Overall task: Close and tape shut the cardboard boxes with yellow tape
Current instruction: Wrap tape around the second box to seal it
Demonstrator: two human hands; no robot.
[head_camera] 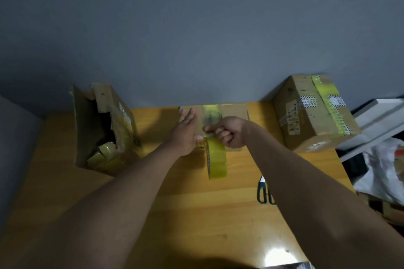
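Observation:
A flat cardboard box [235,113] lies at the back middle of the wooden table, with a strip of yellow tape [211,111] running down its top. My left hand [185,129] lies flat on the box's left part, fingers spread. My right hand [229,132] is closed around the tape strip near the box's front edge. The yellow tape roll [216,160] hangs on edge just below that hand, in front of the box. A taped cardboard box [312,113] stands at the back right. A torn, open cardboard box [102,126] stands at the back left.
Green-handled scissors [263,192] lie on the wooden table [175,203] beside my right forearm. Crumpled yellow tape scraps [105,155] sit inside the open left box. White shelving and a plastic bag [384,164] crowd the table's right edge. A grey wall rises behind.

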